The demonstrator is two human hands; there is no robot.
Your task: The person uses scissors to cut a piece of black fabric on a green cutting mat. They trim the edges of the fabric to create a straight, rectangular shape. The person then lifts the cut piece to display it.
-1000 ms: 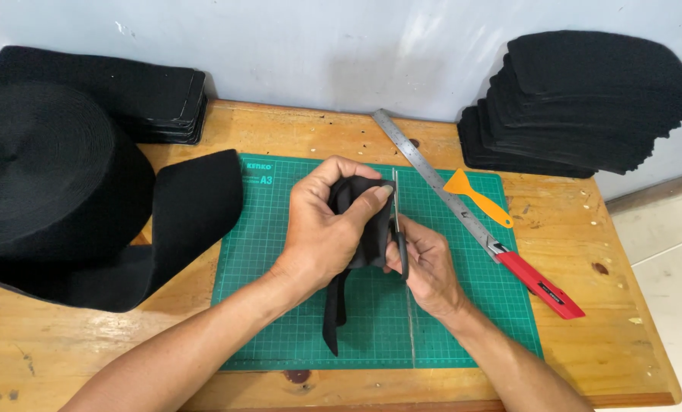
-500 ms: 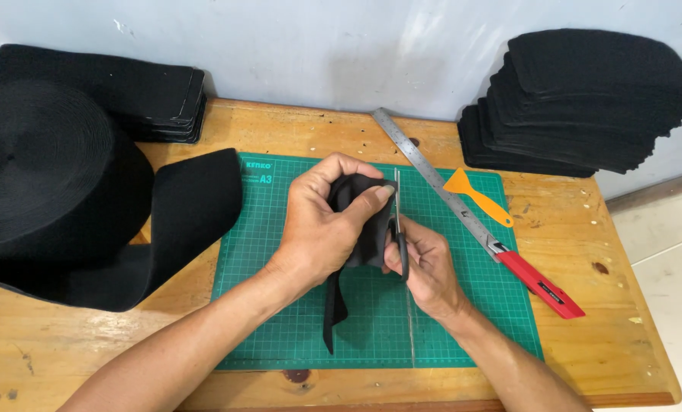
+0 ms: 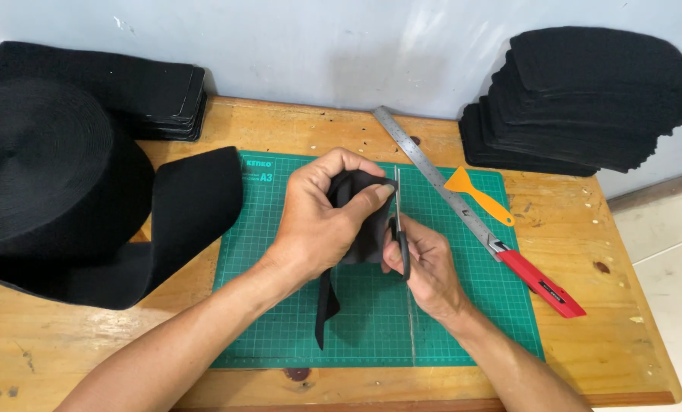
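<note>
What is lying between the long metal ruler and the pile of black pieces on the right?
In the head view, an orange plastic scraper lies between the metal ruler and the black stack, partly on the green cutting mat.

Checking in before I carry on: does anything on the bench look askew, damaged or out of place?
Nothing serious. The steel ruler lies diagonally, half on the green cutting mat. Left hand grips the black fabric piece; right hand holds scissors against it.

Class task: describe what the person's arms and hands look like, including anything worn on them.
Both forearms are bare, with no sleeves in view. The left hand and right hand wear no gloves; no rings, watch or bands show. Nails are short.
</note>
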